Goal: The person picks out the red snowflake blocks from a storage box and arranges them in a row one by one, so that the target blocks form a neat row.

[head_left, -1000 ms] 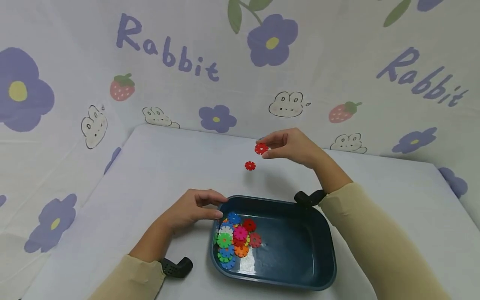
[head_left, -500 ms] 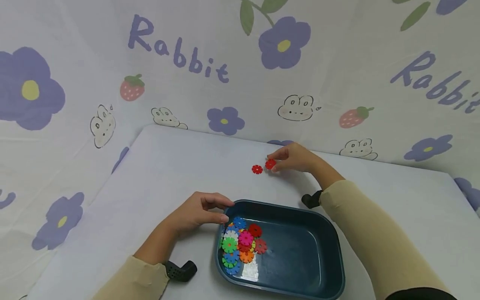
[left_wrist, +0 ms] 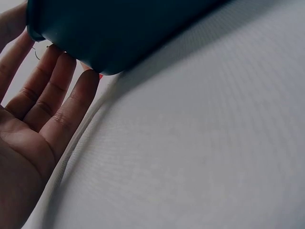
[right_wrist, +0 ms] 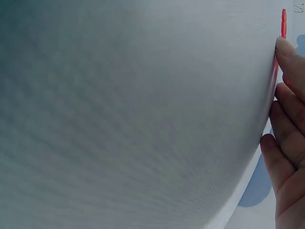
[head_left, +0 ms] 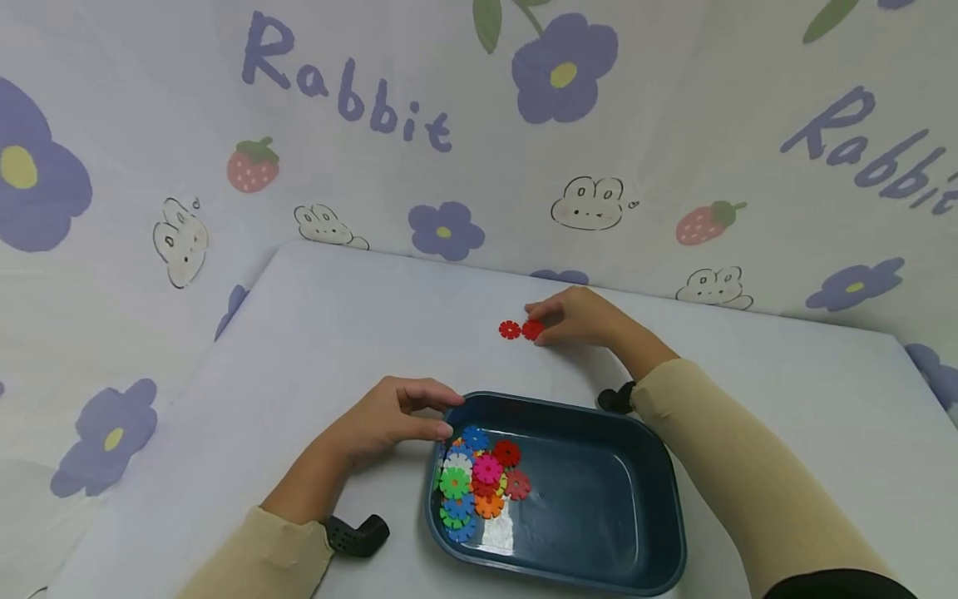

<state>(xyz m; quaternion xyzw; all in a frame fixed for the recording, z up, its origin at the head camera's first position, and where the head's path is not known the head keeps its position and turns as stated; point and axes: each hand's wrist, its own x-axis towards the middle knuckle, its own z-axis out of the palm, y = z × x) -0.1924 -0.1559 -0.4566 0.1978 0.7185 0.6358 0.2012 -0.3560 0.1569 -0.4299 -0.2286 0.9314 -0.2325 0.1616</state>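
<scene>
My right hand (head_left: pixel 576 319) holds a red notched plastic disc (head_left: pixel 532 330) between thumb and fingers, low over the white table. Just left of it, a second red notched disc (head_left: pixel 510 330) lies flat, the two edges close together. In the right wrist view, that hand's fingertips (right_wrist: pixel 268 139) come down at the table surface beside a thin red edge. With thumb and fingers at the rim, my left hand (head_left: pixel 397 416) grips the far left corner of a dark blue plastic tub (head_left: pixel 576 532). The left wrist view shows its fingers (left_wrist: pixel 86 88) against the tub's outer wall.
Inside the tub, several notched discs (head_left: pixel 454 482) in green, blue, pink, orange, white and red are heaped on the left side. A white cloth printed with flowers and rabbits (head_left: pixel 359 183) stands behind the table (head_left: pixel 359 316).
My right hand has come down to the table with its red disc and brought it close beside the other one. My left hand has stayed on the tub's corner.
</scene>
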